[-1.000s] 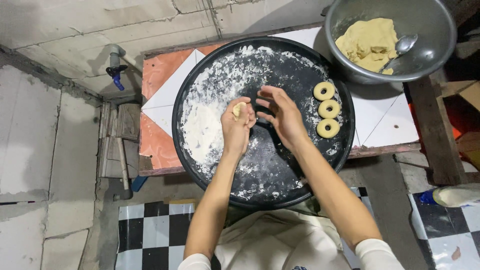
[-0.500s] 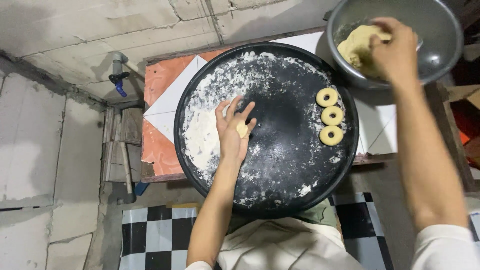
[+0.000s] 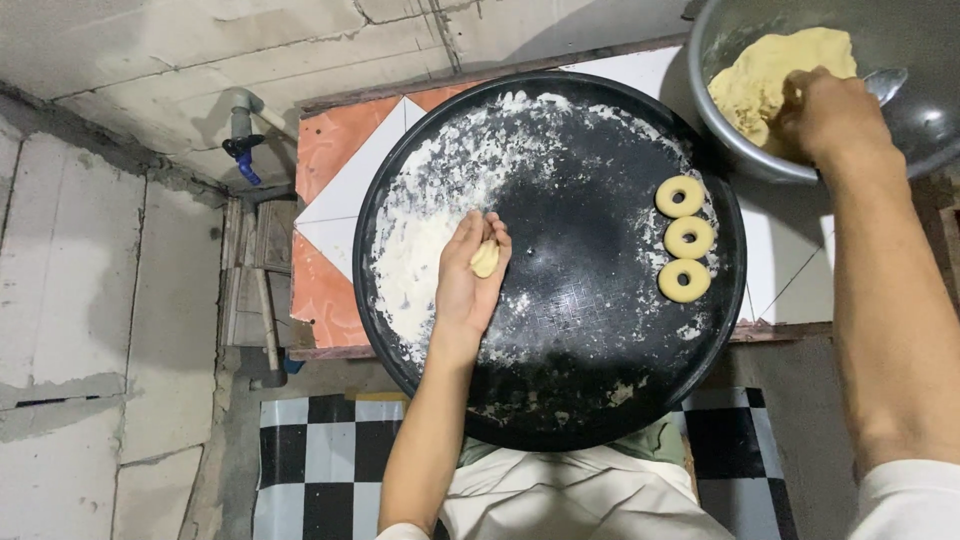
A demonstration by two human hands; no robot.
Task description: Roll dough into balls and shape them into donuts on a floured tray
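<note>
The right hand [image 3: 830, 115] has left the tray [image 3: 600, 400] and now digs curled fingers into the dough [image 3: 765, 75] in the bowl [image 3: 730, 150]; the left hand [image 3: 468, 275] still cups a small dough piece [image 3: 485, 258], fingers half-closed; three rings [image 3: 685, 238] lie finished.

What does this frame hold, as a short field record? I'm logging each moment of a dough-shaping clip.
setting: round black tray on a tiled table
left hand: over the floured side of the tray, cupping a small dough piece
right hand: in the metal bowl, on the dough lump
shaped pieces: three dough rings in a column at the tray's right side
flour: spread over the tray's left half
</note>
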